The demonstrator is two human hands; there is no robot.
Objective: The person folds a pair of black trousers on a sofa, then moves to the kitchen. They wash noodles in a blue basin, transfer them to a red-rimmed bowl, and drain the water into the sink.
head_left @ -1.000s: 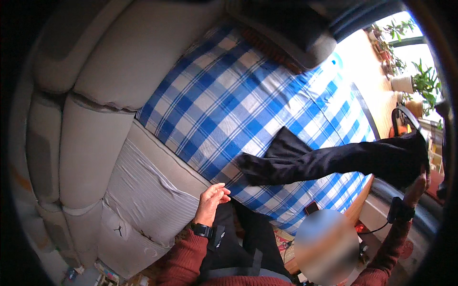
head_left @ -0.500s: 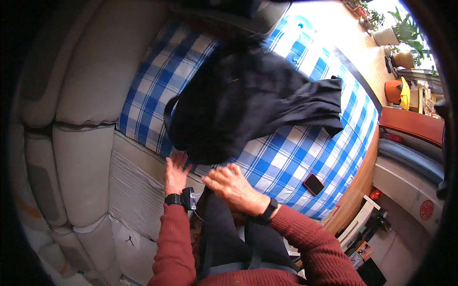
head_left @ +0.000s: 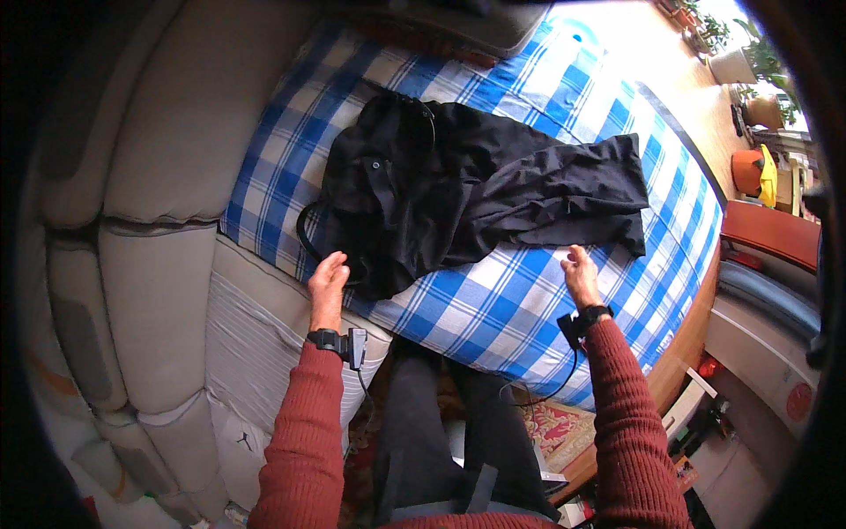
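Observation:
A black pair of trousers (head_left: 458,185) lies crumpled on a blue and white checked cloth (head_left: 520,300) spread over a low surface. My left hand (head_left: 328,280) rests at the garment's near left edge, fingers touching the black fabric by its drawstring loop. Over on the right, my right hand (head_left: 582,273) is on the checked cloth just below the trouser legs, fingers apart and holding nothing. Both wrists carry black bands with small devices, and both arms wear dark red knitted sleeves.
A beige sofa (head_left: 141,238) with thick cushions runs along the left. A grey striped cushion (head_left: 256,344) sits under the cloth's near edge. Potted plants (head_left: 736,62) and an orange pot (head_left: 751,172) stand at the upper right. A patterned rug (head_left: 564,423) lies by my legs.
A second ago my right hand held the trousers up at the right. They now lie spread on the checked cloth, and both hands have moved apart to the garment's near edge.

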